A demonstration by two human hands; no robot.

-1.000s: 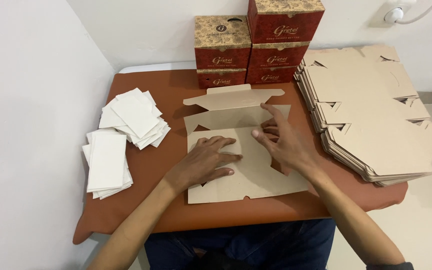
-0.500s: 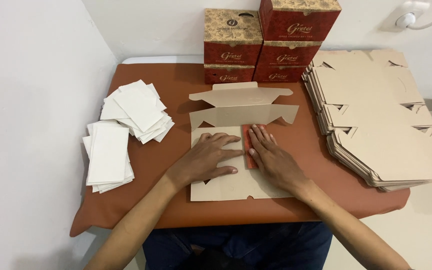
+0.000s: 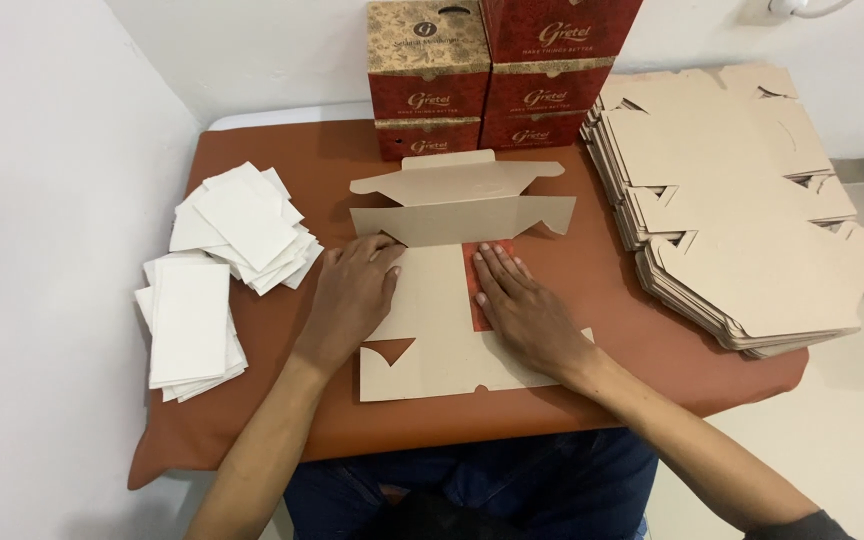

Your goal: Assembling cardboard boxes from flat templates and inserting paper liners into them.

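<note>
Since a second ago, both hands drawn closer together and lower on the flat brown die-cut cardboard box blank (image 3: 442, 330), now lying side by side rather than spread across it. Left hand (image 3: 352, 300) flat, palm down, fingers together and stretched toward the fold line, pressed on the blank's left half; clamped on nothing. Right hand (image 3: 522, 310) likewise flat and unclenched, fingers extended, resting on the blank's right half and partly over a narrow red printed strip (image 3: 474, 275) showing between the two hands. Blank lying on the reddish-brown leather-like table cover (image 3: 282, 170), straight in front of the body, its upper flaps raised just beyond the fingertips. Behind the flaps, touching or nearly so, a stack of red and gold printed cartons (image 3: 492, 75) against the wall. To the right, well apart from the right hand, a tall pile of flat brown cardboard blanks (image 3: 742, 200). To the left, two loose heaps of white paper sheets (image 3: 192, 310), near the left hand but not touching.
</note>
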